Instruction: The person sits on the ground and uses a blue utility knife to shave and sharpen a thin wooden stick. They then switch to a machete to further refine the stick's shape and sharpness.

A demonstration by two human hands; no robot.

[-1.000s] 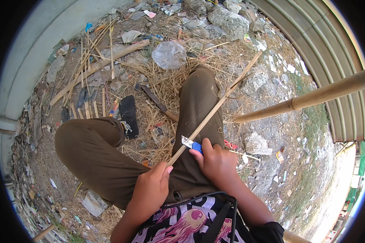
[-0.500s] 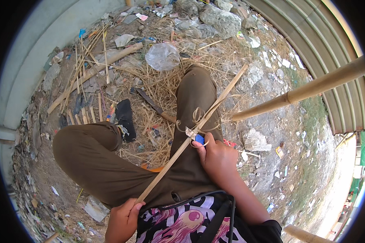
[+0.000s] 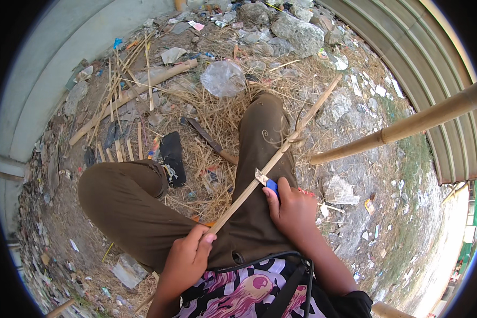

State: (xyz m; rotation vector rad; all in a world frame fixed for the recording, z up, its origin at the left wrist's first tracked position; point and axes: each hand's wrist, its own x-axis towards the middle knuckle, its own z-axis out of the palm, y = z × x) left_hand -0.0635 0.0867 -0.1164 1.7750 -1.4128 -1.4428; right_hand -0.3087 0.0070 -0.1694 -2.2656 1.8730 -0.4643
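A long, thin bamboo strip (image 3: 244, 199) slants across my lap, its far end past my right knee. My left hand (image 3: 188, 257) is closed round its lower part. In my right hand (image 3: 294, 212) is a blue utility knife (image 3: 271, 185), gripped with the thumb along its handle. Its short blade (image 3: 259, 177) touches the strip near the middle. Thin curled shavings (image 3: 273, 138) hang from the strip beyond the blade, over my right thigh.
A machete (image 3: 209, 139) lies on dry straw between my legs. Several bamboo strips (image 3: 114, 95) and a thick bamboo piece (image 3: 167, 74) lie at the far left. A bamboo pole (image 3: 397, 130) slants in from the right. Rocks (image 3: 298, 34) and litter cover the ground beyond.
My left hand has moved forward and right, and the strip has shifted forward with it. The curled shavings are now farther from the blade. The whole view has shifted slightly.
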